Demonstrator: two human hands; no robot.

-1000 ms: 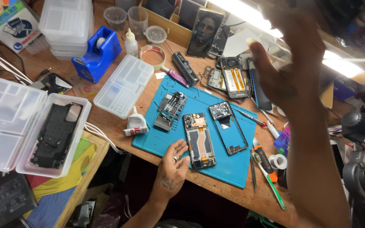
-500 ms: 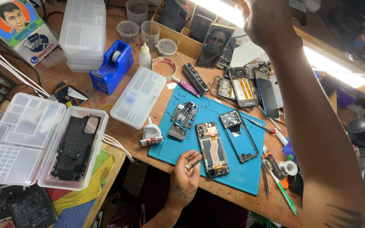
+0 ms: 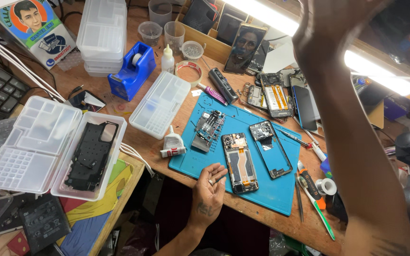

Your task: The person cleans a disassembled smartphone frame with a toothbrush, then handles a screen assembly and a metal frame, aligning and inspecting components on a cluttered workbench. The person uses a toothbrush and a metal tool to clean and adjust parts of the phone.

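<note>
My left hand (image 3: 209, 186) lies palm up on the near edge of a blue work mat (image 3: 271, 192), fingers loosely apart and holding nothing. Just right of it lies an opened phone (image 3: 240, 163) with its insides showing. Beyond that lie an empty phone frame (image 3: 272, 148) and a circuit board part (image 3: 209, 127). My right hand (image 3: 330, 31) is raised high near the camera, blurred and cut off by the top edge. Its forearm (image 3: 361, 156) crosses the right side of the view and hides part of the bench.
A clear plastic box (image 3: 34, 142) at the left holds a black phone back cover (image 3: 91, 154). A blue tape dispenser (image 3: 131, 71), a clear organizer lid (image 3: 160, 104), stacked clear boxes (image 3: 103, 33), cups and more phones fill the back. Tools (image 3: 312, 189) lie right of the mat.
My right hand has risen further toward the top of the view. My left hand stays at the mat's near edge and now lies palm up. The view has shifted slightly.
</note>
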